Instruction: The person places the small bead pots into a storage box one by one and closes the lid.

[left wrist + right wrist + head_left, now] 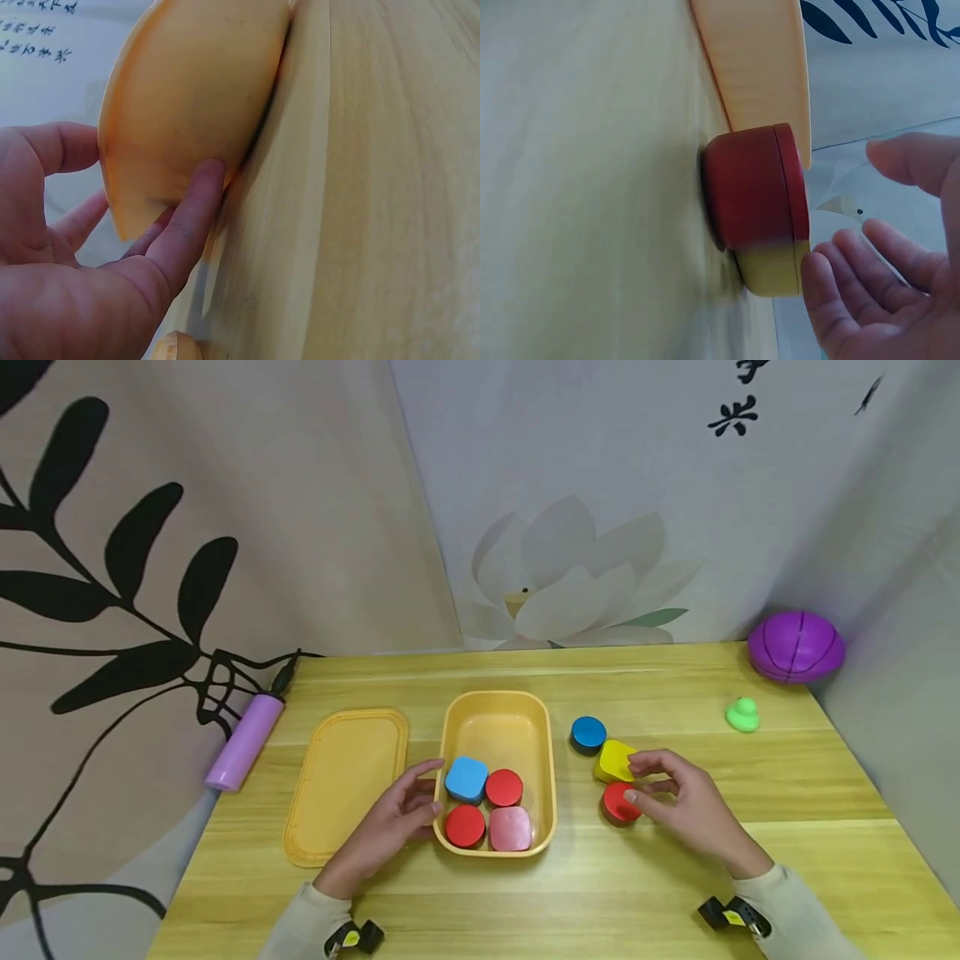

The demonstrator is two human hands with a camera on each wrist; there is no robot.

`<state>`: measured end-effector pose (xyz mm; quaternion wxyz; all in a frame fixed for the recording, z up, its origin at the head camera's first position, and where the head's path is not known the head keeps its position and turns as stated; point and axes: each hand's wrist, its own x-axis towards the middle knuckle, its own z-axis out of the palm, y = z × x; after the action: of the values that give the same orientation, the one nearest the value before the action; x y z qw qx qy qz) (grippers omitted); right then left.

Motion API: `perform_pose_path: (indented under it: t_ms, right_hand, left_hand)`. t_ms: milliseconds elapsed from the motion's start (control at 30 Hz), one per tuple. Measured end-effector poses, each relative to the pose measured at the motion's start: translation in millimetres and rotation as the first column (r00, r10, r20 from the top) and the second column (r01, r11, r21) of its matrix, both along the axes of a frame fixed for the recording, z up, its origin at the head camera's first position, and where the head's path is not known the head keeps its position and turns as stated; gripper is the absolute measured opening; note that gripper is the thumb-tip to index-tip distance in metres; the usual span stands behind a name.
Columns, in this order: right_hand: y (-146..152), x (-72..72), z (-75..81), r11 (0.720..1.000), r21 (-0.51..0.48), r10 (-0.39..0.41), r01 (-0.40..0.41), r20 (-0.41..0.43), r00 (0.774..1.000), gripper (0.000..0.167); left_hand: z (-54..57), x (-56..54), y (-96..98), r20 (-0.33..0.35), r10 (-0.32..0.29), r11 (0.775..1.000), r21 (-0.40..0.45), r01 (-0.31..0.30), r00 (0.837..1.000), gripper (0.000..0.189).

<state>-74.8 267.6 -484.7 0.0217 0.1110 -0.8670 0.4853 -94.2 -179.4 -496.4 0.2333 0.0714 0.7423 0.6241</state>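
Observation:
A yellow-orange plastic box (495, 718) stands without its lid in the middle of the table. In it lie a blue squarish tin (467, 779), a pink squarish tin (511, 829) and two round red tins (465, 826). Against the box's left outer wall rest the spread fingers of my left hand (401, 814), seen close in the left wrist view. My right hand (686, 802) hovers right beside another round red tin (754, 187) and a yellow tin (615, 761), thumb and fingers apart. A dark blue round tin (588, 735) sits just behind the yellow one.
Left of the box lies its flat orange lid (345, 785). A purple cylinder with a black top (246, 742) is at the table's left edge. Toward the back right are a green toy duck (742, 715) and a purple ball (797, 647). Printed curtains hang behind the table (600, 893).

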Motion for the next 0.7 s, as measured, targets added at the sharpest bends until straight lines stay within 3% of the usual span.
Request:
perform_pose_path:
  t_ms: [167,433,700]
  right_hand:
    - [1.5,7.5,-0.2,0.999,-0.008,-0.04,0.04,0.023,0.999,0.044]
    - [0.2,12.2,-10.8,0.998,0.06,-0.032,0.03,0.023,0.999,0.047]
    - [-1.5,14.0,-15.7,0.997,0.071,-0.009,-0.003,0.168,0.986,0.054]
  left_hand:
    - [0.0,0.2,0.0,-0.003,0.003,1.0,-0.003,-0.003,1.0,0.06]
    - [0.3,0.6,0.4,-0.006,0.002,1.0,-0.001,-0.002,1.0,0.06]
    - [-0.8,0.6,0.4,-0.007,0.001,1.0,0.005,-0.001,1.0,0.061]
